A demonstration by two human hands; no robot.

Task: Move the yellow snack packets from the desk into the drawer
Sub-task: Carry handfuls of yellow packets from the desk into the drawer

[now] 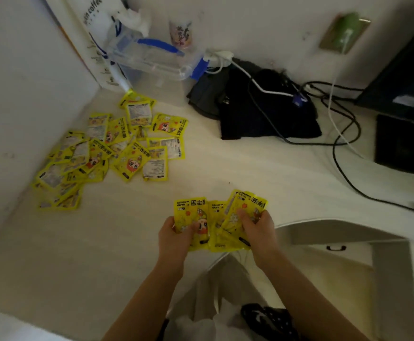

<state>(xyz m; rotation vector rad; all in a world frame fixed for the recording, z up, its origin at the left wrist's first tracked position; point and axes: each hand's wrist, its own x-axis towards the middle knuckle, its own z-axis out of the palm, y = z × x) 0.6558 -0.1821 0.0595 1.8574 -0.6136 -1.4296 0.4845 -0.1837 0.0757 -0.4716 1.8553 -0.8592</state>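
both hands, left hand [176, 232] & right hand [258, 226], grasp fanned packets [215, 217] at desk [225, 166] edge, prob. for carrying; pile [107, 148] remains further in.

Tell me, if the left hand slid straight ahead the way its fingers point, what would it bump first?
Probably nothing soon. The left hand, gripping yellow packets, points up the bare desk; the packet pile lies off to its left, the black bag further back.

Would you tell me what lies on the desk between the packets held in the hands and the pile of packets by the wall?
In the head view, only bare white desk lies between the held packets and the pile of packets; nothing stands there.
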